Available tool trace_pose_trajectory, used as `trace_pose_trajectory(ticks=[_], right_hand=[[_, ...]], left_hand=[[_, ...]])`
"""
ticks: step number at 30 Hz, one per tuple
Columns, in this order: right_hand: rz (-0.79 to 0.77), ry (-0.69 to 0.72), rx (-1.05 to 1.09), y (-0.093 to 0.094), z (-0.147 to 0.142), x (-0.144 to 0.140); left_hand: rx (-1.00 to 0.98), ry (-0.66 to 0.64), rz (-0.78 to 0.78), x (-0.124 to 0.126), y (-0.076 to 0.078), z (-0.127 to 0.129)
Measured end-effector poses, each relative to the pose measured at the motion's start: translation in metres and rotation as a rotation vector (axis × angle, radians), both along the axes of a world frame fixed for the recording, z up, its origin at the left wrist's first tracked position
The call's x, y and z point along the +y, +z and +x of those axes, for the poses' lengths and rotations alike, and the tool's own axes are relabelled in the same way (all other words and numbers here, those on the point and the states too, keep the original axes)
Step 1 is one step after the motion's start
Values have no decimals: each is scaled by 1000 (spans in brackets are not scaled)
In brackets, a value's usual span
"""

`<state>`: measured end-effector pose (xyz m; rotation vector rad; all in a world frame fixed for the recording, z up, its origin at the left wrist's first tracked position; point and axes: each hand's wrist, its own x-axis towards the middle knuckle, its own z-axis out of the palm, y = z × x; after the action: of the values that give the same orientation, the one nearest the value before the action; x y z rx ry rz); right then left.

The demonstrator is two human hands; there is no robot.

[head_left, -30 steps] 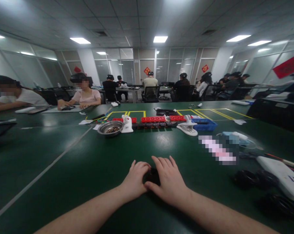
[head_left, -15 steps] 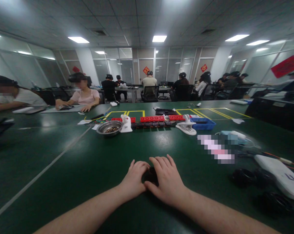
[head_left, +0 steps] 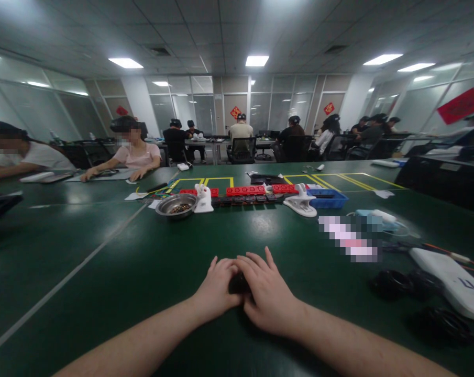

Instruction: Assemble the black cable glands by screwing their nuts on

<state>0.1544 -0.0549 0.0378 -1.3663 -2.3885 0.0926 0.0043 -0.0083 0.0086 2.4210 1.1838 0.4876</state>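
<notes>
My left hand (head_left: 216, 287) and my right hand (head_left: 270, 296) meet on the green table (head_left: 174, 324) in front of me. Between them is a small dark object (head_left: 238, 284), mostly covered by the fingers, so its kind does not show. The left hand curls around its left side. Over its top and right side bend the fingers of the right hand, with one outer finger raised. Fingertips of both hands touch at the far side of the object.
Ahead stand a metal bowl (head_left: 176, 206) of small parts, two white clips (head_left: 203, 200), red blocks (head_left: 245, 191) and a blue tray (head_left: 327, 199). Round black pieces (head_left: 443, 324) and a white device (head_left: 451, 283) lie right. A co-worker (head_left: 136, 149) sits across to the left.
My right hand has shifted slightly left, its fingers now overlapping my left fingertips and closing more over the dark object. My left hand has barely moved. The co-worker's arm has moved left.
</notes>
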Motion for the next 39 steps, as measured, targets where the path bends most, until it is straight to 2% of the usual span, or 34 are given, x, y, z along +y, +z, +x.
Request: trace_pose_trajectory(ticks=[12, 19, 26, 33, 39], right_hand=[[101, -202, 32, -2, 0, 6], [69, -93, 35, 3, 0, 1], [81, -179, 24, -5, 1, 4], [85, -194, -9, -3, 0, 8], [67, -58, 34, 0, 0, 4]], left_hand=[[38, -27, -5, 0, 3, -1], [27, -5, -10, 0, 2, 1], [50, -29, -7, 0, 3, -1], [41, -20, -10, 0, 3, 0], [41, -13, -28, -1, 5, 0]])
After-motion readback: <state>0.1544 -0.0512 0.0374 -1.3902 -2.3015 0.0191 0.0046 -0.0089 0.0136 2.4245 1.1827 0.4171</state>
